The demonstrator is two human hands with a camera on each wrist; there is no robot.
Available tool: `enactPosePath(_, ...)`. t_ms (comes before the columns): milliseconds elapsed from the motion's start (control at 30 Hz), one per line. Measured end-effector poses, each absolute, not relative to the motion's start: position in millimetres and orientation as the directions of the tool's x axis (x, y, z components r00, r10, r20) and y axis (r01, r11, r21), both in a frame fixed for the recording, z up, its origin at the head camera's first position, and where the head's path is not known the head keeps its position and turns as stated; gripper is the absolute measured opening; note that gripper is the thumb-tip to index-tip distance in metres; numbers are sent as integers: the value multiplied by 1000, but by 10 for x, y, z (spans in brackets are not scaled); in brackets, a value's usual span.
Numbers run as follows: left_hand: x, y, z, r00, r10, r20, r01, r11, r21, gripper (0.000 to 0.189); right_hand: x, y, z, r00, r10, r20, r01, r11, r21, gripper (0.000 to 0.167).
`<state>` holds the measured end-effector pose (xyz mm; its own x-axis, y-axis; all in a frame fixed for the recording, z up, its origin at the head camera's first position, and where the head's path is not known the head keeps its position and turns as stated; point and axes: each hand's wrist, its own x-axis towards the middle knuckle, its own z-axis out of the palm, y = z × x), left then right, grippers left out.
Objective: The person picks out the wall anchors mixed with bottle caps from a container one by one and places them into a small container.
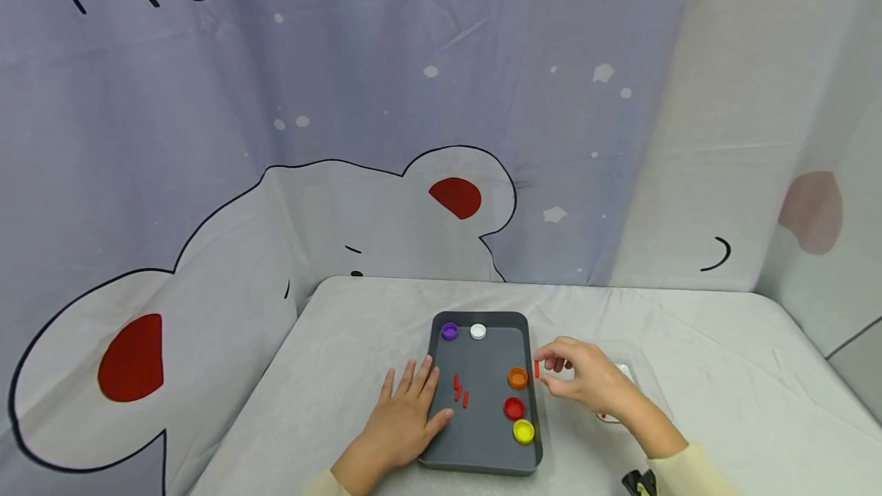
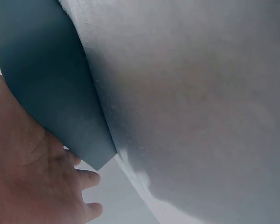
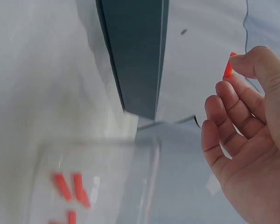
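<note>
My right hand (image 1: 586,377) pinches a small red stick (image 3: 229,66) between thumb and forefinger, just off the right edge of a dark grey tray (image 1: 475,446). The other fingers of that hand are loosely bent. Spread flat with straight fingers, my left hand (image 1: 403,419) rests over the tray's left edge. Several short red sticks (image 1: 465,399) lie in the tray, right of the left fingertips. Along the tray's right side sit an orange cap (image 1: 517,378), a red cap (image 1: 514,408) and a yellow cap (image 1: 524,432), all small and round.
A purple cap (image 1: 449,331) and a white cap (image 1: 478,331) sit at the tray's far end. Right of the tray, partly behind the right forearm, stands a clear plastic box (image 3: 154,186) with more red sticks (image 3: 78,186). A white cloth (image 1: 344,343) covers the table.
</note>
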<state>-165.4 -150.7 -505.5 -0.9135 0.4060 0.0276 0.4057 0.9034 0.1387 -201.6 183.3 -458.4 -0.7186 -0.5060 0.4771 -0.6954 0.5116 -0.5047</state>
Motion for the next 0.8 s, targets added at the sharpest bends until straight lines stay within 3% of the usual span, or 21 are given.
enactPosePath(300, -1650, -1507, -5048, -915, 404, 23, 403, 904, 146, 74, -1957, 2184, -4481, -751, -424, 506, -656, 567, -498, 26)
enactPosePath(800, -1659, -1508, -5070, -912, 408, 35, 408, 896, 175, 73, -2018, 2661, -4637, -827, -360, 432, -558, 620, -551, 22)
